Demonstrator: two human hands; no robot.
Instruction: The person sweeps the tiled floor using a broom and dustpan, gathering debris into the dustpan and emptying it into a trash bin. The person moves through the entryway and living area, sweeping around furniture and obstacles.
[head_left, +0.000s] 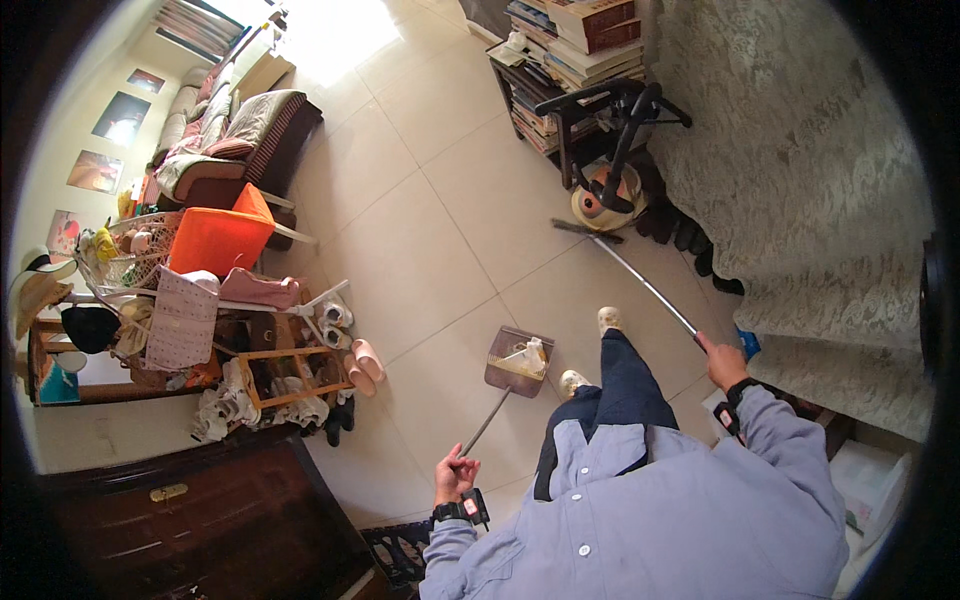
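My left hand (456, 474) grips the thin handle of a long-handled dustpan (501, 381). Its brown pan rests on the tiled floor and holds white crumpled scraps (534, 355) and some dark debris. In my right hand (726, 364) is the upper end of a broom's metal handle (651, 285). The broom's dark bristle head (587, 230) lies at the floor, close against a round yellowish object with an orange centre (600, 196), beneath a black-framed piece of furniture (619, 142). My feet, in pale clogs (610, 319), stand between broom and dustpan.
Stacked books (592, 45) fill a shelf at the back right, beside a long patterned curtain (810, 187). On the left are a shoe rack (296, 375), pink slippers (365, 366), an orange stool (221, 238) and a sofa (240, 142). A dark wooden door (202, 517) is lower left.
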